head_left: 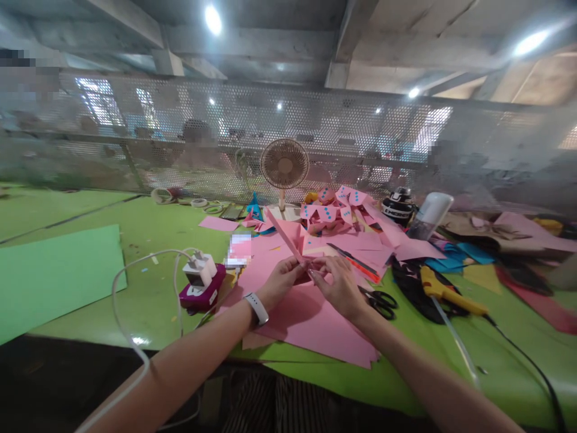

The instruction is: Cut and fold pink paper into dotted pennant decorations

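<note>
My left hand (283, 278) and my right hand (336, 285) meet above a stack of pink paper sheets (311, 325) on the green table (148, 300). Both pinch a folded pink paper piece (288, 236) that rises up and to the left from my fingers. My left wrist wears a white watch (256, 308). Black-handled scissors (381, 300) lie just right of my right hand.
A yellow glue gun (444, 293) with a black cord lies to the right. White chargers sit on a magenta power strip (202, 285) at left, beside a green paper sheet (54, 276). A small fan (284, 165), pink dotted paper pieces (336, 210) and a white bottle (430, 215) stand behind.
</note>
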Demonstrator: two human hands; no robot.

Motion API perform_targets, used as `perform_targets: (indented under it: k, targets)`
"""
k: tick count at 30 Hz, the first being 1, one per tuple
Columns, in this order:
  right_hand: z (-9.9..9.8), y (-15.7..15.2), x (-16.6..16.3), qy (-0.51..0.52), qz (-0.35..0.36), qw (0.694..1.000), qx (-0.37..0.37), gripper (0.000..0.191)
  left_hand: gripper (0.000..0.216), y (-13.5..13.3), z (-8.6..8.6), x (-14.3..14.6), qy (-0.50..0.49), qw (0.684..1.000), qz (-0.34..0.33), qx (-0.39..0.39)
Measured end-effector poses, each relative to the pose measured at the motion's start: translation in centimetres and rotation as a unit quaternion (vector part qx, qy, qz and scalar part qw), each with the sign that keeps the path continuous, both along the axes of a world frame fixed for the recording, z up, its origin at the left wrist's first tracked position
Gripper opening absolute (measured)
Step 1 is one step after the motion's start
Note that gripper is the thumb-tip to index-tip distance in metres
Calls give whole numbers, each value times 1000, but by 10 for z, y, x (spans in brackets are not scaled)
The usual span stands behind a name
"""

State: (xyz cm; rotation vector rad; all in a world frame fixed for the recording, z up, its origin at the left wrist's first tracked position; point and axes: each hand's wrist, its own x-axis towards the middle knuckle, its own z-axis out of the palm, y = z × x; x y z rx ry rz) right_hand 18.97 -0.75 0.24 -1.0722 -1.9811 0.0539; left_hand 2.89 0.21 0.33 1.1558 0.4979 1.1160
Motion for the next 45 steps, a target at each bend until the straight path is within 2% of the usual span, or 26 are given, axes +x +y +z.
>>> perform_targets:
  k: [5,8,10,13,17,20,26,29,35,41,45]
  targets:
    - [-1,-5,0,38,20,998,40,30,31,0,2,-3,1,1000,24,-2]
    - [2,-4,3,106,-8,992,63,32,26,1,3,-5,2,998,63,-25]
    - [4,-2,6,164,-34,985,51,31,24,3,2,-5,-3,995,88,-44]
    - [4,2,8,238,-18,970,-57,35,22,4,3,-5,-18,995,93,-34]
    - [0,2,3,254,95,927,-260,36,18,2,5,-3,-11,997,83,4]
    - [-3,1,-2,271,127,898,-323,39,16,0,5,-1,-7,996,86,7]
    - [-4,3,-4,289,113,892,-327,45,17,-3,4,2,-34,999,19,0]
    - [-6,6,-3,295,130,880,-349,47,18,-3,3,1,-53,999,-1,-11]
    - [-11,9,-3,328,138,868,-345,43,17,-1,1,-1,-47,999,-8,-25]
    - [-9,6,-1,341,137,859,-356,43,15,-3,7,-2,-36,999,2,-10]
    - [-5,5,0,340,127,879,-309,45,12,-1,8,-2,-36,999,29,-26]
